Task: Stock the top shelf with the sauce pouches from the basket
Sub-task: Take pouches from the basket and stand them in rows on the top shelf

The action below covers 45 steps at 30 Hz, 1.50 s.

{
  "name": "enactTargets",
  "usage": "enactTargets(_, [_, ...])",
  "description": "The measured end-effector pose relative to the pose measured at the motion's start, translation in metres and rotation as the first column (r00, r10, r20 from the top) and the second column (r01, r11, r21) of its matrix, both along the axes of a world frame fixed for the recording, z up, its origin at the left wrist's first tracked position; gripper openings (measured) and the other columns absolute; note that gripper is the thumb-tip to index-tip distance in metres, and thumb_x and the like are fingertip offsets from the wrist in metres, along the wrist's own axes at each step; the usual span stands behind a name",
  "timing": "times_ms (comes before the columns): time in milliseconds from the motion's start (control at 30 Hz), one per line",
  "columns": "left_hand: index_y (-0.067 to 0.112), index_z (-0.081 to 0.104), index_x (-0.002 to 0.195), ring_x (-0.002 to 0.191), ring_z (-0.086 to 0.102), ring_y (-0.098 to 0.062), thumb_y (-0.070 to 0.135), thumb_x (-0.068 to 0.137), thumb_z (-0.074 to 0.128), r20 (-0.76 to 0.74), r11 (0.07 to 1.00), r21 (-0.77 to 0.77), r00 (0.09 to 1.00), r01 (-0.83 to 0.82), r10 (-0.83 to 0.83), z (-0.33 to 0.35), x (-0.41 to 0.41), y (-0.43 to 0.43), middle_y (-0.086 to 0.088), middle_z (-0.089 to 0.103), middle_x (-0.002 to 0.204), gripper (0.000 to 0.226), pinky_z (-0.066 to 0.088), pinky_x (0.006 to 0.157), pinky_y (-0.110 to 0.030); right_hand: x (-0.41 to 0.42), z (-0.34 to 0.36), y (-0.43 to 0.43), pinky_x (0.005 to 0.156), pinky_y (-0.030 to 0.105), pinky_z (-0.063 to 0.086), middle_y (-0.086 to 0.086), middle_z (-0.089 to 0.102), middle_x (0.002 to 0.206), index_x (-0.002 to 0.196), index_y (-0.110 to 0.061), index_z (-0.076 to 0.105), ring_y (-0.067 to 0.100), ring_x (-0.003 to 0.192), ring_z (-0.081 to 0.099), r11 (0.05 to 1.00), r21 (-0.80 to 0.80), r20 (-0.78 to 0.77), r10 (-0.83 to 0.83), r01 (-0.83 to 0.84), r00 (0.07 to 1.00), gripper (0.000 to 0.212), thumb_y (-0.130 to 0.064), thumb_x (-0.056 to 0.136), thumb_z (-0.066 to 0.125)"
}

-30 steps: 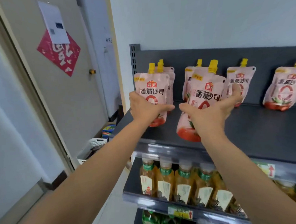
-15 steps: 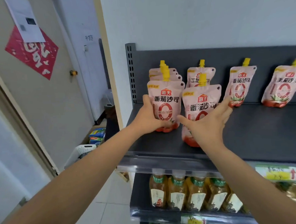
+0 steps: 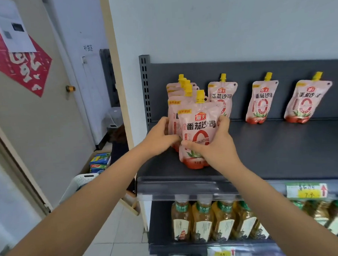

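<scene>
Pink sauce pouches with yellow caps stand on the dark grey top shelf. At its left end, several pouches form a row from back to front. My right hand grips the front pouch, which stands upright at the head of that row. My left hand curls around the left edge of the pouch right behind it. Three single pouches lean on the back panel to the right. The white basket sits on the floor at lower left, its contents hidden.
Tea bottles fill the shelf below, behind a rail with a price tag. Blue and green packs lie on the floor by the basket. A door with a red paper decoration is on the left.
Both hands have shifted left. The right hand's pouch moved from in front of the second column to the front of the left row, right in front of the left hand's pouch.
</scene>
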<state>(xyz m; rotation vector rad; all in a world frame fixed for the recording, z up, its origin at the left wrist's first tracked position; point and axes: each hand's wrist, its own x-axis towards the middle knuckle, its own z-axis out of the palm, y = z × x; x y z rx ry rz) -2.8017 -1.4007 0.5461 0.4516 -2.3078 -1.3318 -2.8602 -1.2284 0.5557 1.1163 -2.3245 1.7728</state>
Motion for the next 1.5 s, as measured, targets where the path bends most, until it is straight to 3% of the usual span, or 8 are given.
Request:
enactTargets(167, [0.019, 0.049, 0.112, 0.109, 0.056, -0.021, 0.008, 0.093, 0.041, -0.055, 0.991, 0.093, 0.993, -0.099, 0.105, 0.013, 0.017, 0.002, 0.003, 0.058, 0.107, 0.023, 0.049, 0.091, -0.036, 0.011, -0.004, -0.019, 0.082, 0.021, 0.048, -0.012, 0.050, 0.117, 0.116, -0.031, 0.023, 0.005, 0.105, 0.053, 1.000, -0.005, -0.007, -0.003, 0.003, 1.000, 0.082, -0.033, 0.064, 0.086])
enactTargets(367, [0.012, 0.042, 0.133, 0.122, 0.046, -0.015, 0.016, 0.098, 0.043, -0.148, 0.975, -0.137, 0.977, -0.173, 0.153, 0.012, 0.035, 0.017, -0.002, 0.049, 0.133, 0.036, 0.038, 0.098, -0.027, 0.017, -0.009, -0.009, 0.098, 0.029, 0.045, -0.005, 0.043, 0.134, 0.142, -0.022, 0.019, 0.012, 0.124, 0.045, 0.993, 0.015, -0.011, -0.115, 0.115, 0.993, 0.103, -0.041, 0.064, 0.084])
enactTargets(467, [0.009, 0.039, 0.138, 0.130, 0.039, -0.019, 0.036, 0.095, 0.047, -0.355, 0.835, -0.431, 0.915, -0.341, 0.191, 0.013, 0.050, 0.030, -0.007, 0.042, 0.141, 0.051, 0.032, 0.108, -0.034, 0.022, -0.013, 0.019, 0.109, 0.040, 0.036, 0.001, 0.032, 0.145, 0.148, -0.022, 0.014, 0.018, 0.135, 0.032, 0.954, 0.098, -0.145, -0.267, 0.283, 0.953, 0.101, -0.049, 0.072, 0.075])
enactTargets(600, [0.004, 0.047, 0.133, 0.130, 0.040, -0.027, 0.050, 0.090, 0.048, -0.478, 0.622, -0.696, 0.878, -0.359, -0.028, 0.017, 0.059, 0.063, -0.014, 0.046, 0.139, 0.063, 0.030, 0.108, -0.040, 0.028, -0.021, 0.074, 0.109, 0.040, 0.029, 0.006, 0.034, 0.144, 0.149, -0.016, 0.020, 0.024, 0.134, 0.028, 0.835, 0.186, -0.424, -0.407, 0.518, 0.809, 0.087, -0.050, 0.082, 0.064])
enactTargets(733, [0.006, 0.049, 0.136, 0.130, 0.042, -0.034, 0.067, 0.086, 0.044, -0.307, 0.490, -0.847, 0.942, -0.206, -0.135, 0.004, 0.048, 0.114, -0.015, 0.047, 0.139, 0.078, 0.032, 0.106, -0.046, 0.029, -0.036, 0.136, 0.107, 0.045, 0.032, 0.013, 0.037, 0.142, 0.148, -0.016, 0.023, 0.031, 0.131, 0.034, 0.701, 0.246, -0.509, -0.494, 0.669, 0.705, 0.083, -0.049, 0.082, 0.063])
enactTargets(1000, [0.007, 0.049, 0.136, 0.125, 0.048, -0.034, 0.073, 0.084, 0.041, 0.031, 0.391, -0.898, 0.916, 0.202, -0.401, -0.058, -0.012, 0.258, -0.014, 0.050, 0.138, 0.084, 0.036, 0.103, -0.045, 0.025, -0.075, 0.293, 0.107, 0.045, 0.029, 0.016, 0.037, 0.142, 0.147, -0.013, 0.026, 0.035, 0.131, 0.034, 0.490, 0.452, -0.395, -0.640, 0.746, 0.659, 0.079, -0.046, 0.085, 0.061])
enactTargets(1400, [0.009, 0.050, 0.127, 0.110, 0.057, -0.029, 0.071, 0.081, 0.035, 0.344, 0.241, -0.807, 0.761, 0.539, -0.550, -0.174, -0.120, 0.476, -0.011, 0.058, 0.122, 0.078, 0.049, 0.086, -0.039, -0.030, -0.146, 0.505, 0.106, 0.039, 0.029, 0.009, 0.038, 0.138, 0.140, -0.017, 0.037, 0.029, 0.131, 0.034, 0.416, 0.600, -0.040, -0.837, 0.683, 0.545, 0.068, -0.039, 0.083, 0.066])
enactTargets(1500, [0.010, 0.038, 0.138, 0.121, 0.050, -0.030, 0.068, 0.083, 0.038, 0.460, 0.205, -0.747, 0.715, 0.632, -0.527, -0.201, -0.137, 0.502, -0.013, 0.050, 0.134, 0.080, 0.044, 0.096, -0.042, -0.047, -0.165, 0.531, 0.106, 0.042, 0.034, 0.010, 0.038, 0.139, 0.139, -0.015, 0.037, 0.031, 0.129, 0.037, 0.393, 0.675, 0.021, -0.856, 0.625, 0.516, 0.065, -0.039, 0.085, 0.064])
